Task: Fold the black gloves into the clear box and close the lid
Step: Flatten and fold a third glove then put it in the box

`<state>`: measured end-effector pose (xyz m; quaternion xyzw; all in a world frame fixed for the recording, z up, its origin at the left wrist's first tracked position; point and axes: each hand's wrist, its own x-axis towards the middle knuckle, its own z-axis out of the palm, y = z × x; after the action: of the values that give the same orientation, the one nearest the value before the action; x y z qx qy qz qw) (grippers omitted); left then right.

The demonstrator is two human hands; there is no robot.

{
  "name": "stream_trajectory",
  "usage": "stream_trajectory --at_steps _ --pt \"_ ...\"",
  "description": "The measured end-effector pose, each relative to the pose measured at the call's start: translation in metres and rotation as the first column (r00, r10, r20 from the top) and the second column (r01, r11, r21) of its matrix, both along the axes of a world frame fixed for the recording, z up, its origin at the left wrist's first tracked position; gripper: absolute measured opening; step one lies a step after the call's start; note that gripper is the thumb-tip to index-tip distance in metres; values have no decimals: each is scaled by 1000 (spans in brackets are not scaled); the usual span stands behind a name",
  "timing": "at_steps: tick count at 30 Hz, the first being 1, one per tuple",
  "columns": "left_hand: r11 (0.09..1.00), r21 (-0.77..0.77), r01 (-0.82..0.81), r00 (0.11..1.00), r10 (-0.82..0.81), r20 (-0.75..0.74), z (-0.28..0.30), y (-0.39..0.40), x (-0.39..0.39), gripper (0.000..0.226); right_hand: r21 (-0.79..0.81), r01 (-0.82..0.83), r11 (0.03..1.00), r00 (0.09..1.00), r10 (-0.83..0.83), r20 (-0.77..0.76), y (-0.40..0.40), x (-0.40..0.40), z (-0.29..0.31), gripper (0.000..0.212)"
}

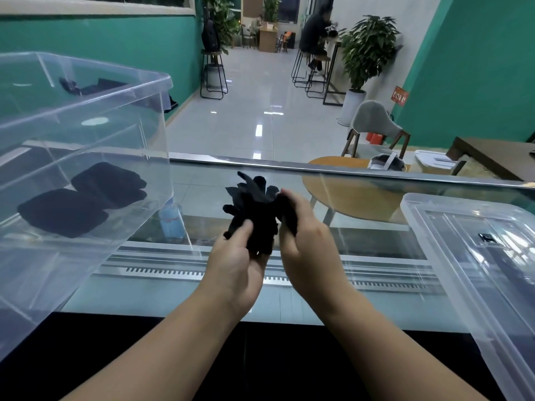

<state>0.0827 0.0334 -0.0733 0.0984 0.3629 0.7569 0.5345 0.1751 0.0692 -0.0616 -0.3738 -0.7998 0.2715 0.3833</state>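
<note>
Two folded black glove bundles [84, 199] side by side on the floor of the clear box [86, 117], far left. Clear lid [474, 256] lying apart, far right. Black gloves [256, 209] bunched between left hand [236, 256] and right hand [307, 235], both clenched on fabric above the glass counter [318, 302].

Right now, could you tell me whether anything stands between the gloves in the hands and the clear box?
Nothing visible does. The black gloves are held by the left hand and right hand above the glass counter; the clear box stands open to their left, its lid off to the right.
</note>
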Motion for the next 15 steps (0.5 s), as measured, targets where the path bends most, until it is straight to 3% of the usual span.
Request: stream_trajectory --at_steps 3,10,15 --pt "999 -2 46 995 -46 -88 -1 -3 3 30 -24 -97 995 988 99 114 -1 -1 -2 51" --pt "995 40 90 996 -91 1 -2 -1 2 28 -80 -219 973 913 233 335 -1 -4 -3 59" --pt "991 43 125 987 -129 95 -3 0 -1 34 -140 -223 965 920 255 298 2 -7 -6 64"
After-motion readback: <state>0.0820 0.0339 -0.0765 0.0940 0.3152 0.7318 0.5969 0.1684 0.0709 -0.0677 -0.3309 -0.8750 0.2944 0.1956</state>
